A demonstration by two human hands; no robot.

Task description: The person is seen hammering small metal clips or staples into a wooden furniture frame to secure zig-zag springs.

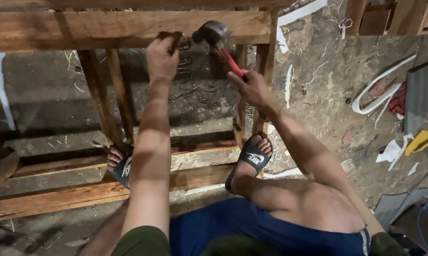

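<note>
Person sits on the floor (318, 85), feet in dark slides braced on the lower rails of a wooden frame (48, 199). Going left to right.

Far left, 9 o'clock: a white strip lies on the floor, long and thin, near the frame's edge.

Left hand (162, 57) is raised to the top beam (81, 28) at 12 o'clock, fingers pinched narrow on something small and dark against the beam's lower edge. It could be a nail, but it is too small to tell.

Just right of it: the hammer (214, 35), dark metal head, red handle. The head sits just beside the left hand's fingertips, at 3 o'clock from them, apart but near. The hammer's long axis runs diagonally, head at 11 o'clock, handle down towards 5 o'clock.

Right hand (252, 87) is closed around the lower end of the red handle, holding the hammer. The left hand is the one nearer the beam; the right sits lower and closer to the body.

Right side, 3 o'clock: scattered scrap on the floor, including a curved white loop of strip (380, 90), a grey corrugated sheet piece, a red rag-like lump, a yellow flat piece (420, 140) and white paper bits. No labels or signs are readable there.
</note>
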